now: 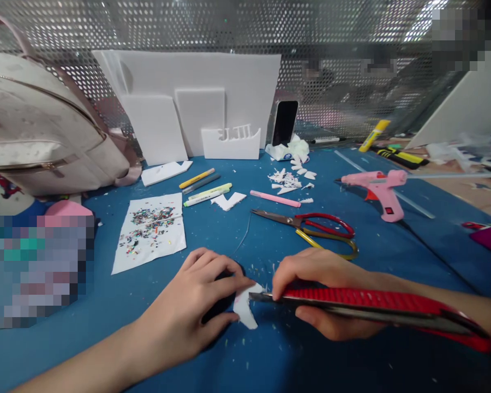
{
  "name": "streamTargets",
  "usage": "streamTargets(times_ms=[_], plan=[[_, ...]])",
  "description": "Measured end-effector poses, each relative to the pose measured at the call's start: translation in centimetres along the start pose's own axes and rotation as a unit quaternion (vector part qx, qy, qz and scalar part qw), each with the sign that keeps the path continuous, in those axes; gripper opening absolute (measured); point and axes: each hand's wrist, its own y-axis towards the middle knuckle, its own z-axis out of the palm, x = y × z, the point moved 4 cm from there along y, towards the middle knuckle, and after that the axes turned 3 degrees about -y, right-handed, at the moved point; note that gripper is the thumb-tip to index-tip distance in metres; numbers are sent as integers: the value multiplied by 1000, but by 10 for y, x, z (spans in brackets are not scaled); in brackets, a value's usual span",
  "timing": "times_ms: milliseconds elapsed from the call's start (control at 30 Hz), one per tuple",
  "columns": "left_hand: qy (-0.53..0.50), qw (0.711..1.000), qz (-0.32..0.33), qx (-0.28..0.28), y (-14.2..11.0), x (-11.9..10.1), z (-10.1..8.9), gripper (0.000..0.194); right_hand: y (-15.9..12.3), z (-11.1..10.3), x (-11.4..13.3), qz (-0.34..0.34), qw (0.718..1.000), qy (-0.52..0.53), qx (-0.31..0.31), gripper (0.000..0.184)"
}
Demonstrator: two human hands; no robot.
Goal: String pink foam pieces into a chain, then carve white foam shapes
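Note:
In the head view, my left hand (200, 297) pinches the left side of a small white foam piece (245, 312) between thumb and fingers, against the blue table. My right hand (331, 295) grips a red utility knife (372, 303), its thumb below and fingers above the handle. The knife's short blade points left, with its tip over the foam piece's right edge. Tiny white crumbs lie around the piece. Scissors (306, 221) with red and yellowish handles lie just beyond my right hand.
A pink glue gun (378, 188) with its cord lies right. Several pens and a pink marker (275, 198) lie behind, near white scraps (285, 179). A paper sheet (175, 240) bears colourful bits at left. White foam boards (155, 128), a phone (285, 123) and a backpack (45, 125) stand at the back.

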Motion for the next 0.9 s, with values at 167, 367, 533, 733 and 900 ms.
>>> streamTargets(times_ms=[167,367,533,733,900], plan=[[-45,999,-10,-14,-2,-2,-5,51,-2,0,-6,-38,999,5,-22,20],[-36,998,-41,-19,-6,5,-2,60,-2,6,-15,-38,999,18,-16,23],[-25,999,-41,-19,-5,11,3,66,-3,10,-17,-55,998,18,-14,26],[-18,999,-32,-17,-4,12,3,73,-4,10,-17,-35,999,10,15,26],[-13,999,-31,-21,-3,13,4,73,-3,10,-13,-41,999,-23,18,22]])
